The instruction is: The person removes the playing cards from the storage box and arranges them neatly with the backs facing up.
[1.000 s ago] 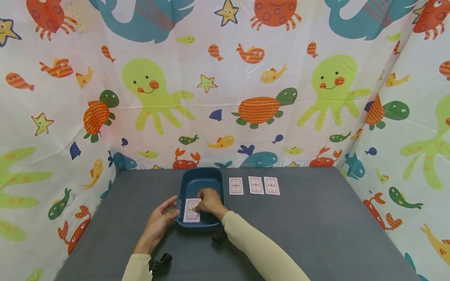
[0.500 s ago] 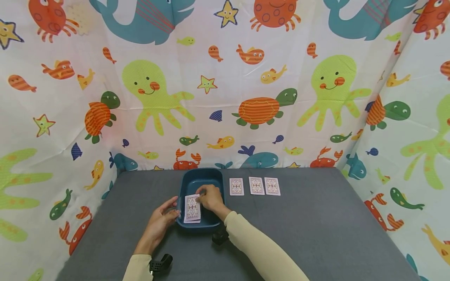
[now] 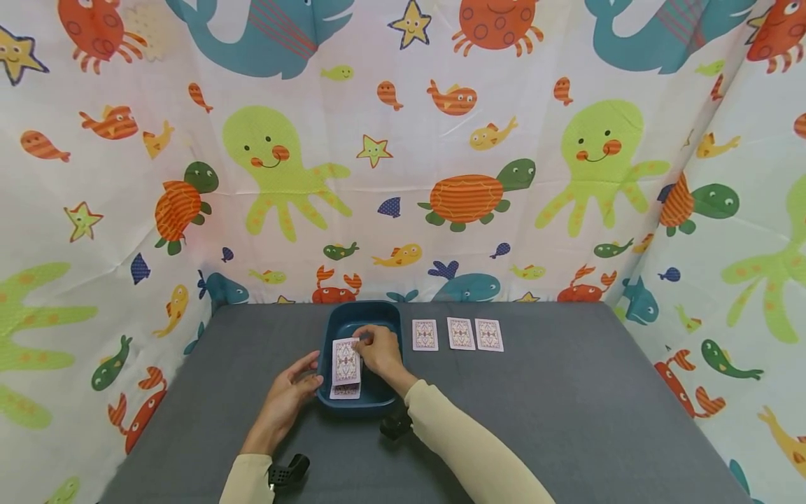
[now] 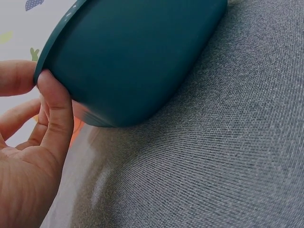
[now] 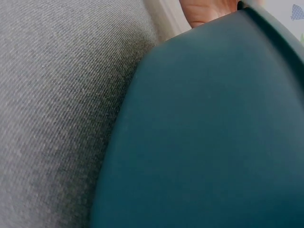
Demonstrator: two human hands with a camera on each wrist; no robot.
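A dark teal tray (image 3: 380, 400) stands on the grey table. My left hand (image 3: 291, 393) is at its left side; in the left wrist view its thumb and a finger pinch the rim of the tray (image 4: 128, 57). Over the tray my right hand (image 3: 380, 353) pinches a playing card (image 3: 345, 362) by its upper right edge, patterned back up. Beneath it another card (image 3: 345, 393) lies in the tray, mostly covered. The right wrist view shows the outer wall of the tray (image 5: 199, 118) and part of my left hand (image 5: 204, 10), but not the right hand.
Three cards lie back up in a row right of the tray: a left card (image 3: 425, 335), a middle card (image 3: 461, 334) and a right card (image 3: 489, 335). A patterned cloth (image 3: 390, 273) hangs behind and beside the table (image 3: 541, 399).
My right hand has drawn the top card away from me, up the tray, baring the lower end of the card beneath. The left hand has stayed at the rim.
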